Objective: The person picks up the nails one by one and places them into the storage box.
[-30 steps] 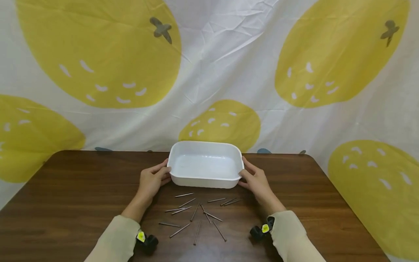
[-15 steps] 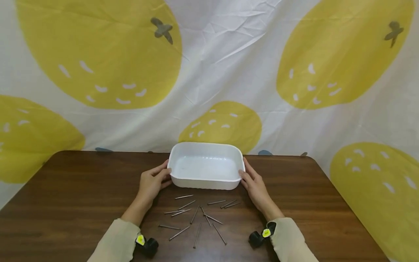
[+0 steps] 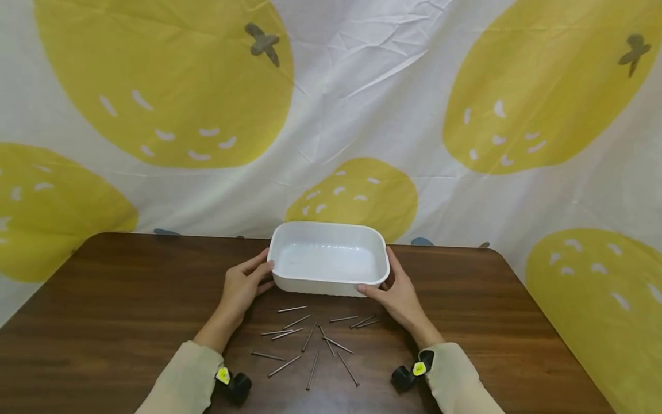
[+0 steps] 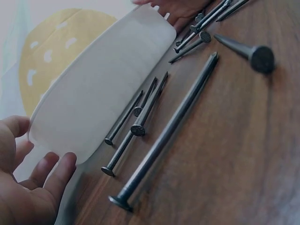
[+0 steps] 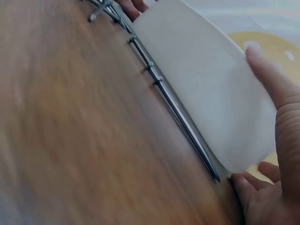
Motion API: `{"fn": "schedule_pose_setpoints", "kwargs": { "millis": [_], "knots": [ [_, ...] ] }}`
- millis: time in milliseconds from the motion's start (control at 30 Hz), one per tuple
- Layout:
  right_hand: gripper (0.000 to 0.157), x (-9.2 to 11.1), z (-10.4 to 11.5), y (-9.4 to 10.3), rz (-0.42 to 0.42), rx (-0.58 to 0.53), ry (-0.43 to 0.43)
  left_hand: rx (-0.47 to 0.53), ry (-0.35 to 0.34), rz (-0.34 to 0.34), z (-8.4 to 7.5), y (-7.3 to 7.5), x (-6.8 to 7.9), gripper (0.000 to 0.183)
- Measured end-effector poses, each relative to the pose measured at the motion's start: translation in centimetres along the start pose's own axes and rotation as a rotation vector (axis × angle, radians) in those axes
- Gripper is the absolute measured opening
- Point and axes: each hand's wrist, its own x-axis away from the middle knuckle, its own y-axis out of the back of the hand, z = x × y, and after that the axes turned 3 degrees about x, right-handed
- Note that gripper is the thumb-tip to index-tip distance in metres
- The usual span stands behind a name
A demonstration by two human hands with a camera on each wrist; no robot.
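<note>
Head view: white tray [image 3: 328, 261] at middle of table [image 3: 103, 299], toward far edge, gripped at both short ends. Left hand [image 3: 243, 286] curls fingers on left rim; right hand [image 3: 394, 293] now wraps near right corner, thumb hooked along near edge where half second ago it lay flat against side. Tray shifted slightly toward far edge. Nails [image 3: 310, 339] scattered loose between tray and near edge, untouched. Judgement: tray being repositioned, nails not yet collected.

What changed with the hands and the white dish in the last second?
The right hand slid its thumb along the near wall of the white dish, wrapping that corner. The left hand kept its hold on the other end; the nails lie as before.
</note>
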Motion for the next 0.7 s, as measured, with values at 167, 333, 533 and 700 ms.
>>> {"fn": "schedule_pose_setpoints", "kwargs": {
  "millis": [167,333,533,700],
  "knots": [
    [0.110,0.24,-0.06,-0.25,-0.035,0.069,0.012,-0.011,-0.007,0.009,0.06,-0.07,0.08,0.047],
    [0.107,0.33,-0.02,-0.35,-0.052,0.089,0.002,-0.015,0.008,0.015,0.04,0.08,0.06,0.048],
    [0.109,0.29,0.07,-0.50,-0.058,0.133,0.019,-0.010,0.004,0.010,-0.09,0.48,0.07,0.048],
    [0.106,0.23,0.17,-0.35,-0.058,0.125,0.031,-0.028,-0.009,0.012,-0.35,0.62,-0.03,0.048]
  ]
}}
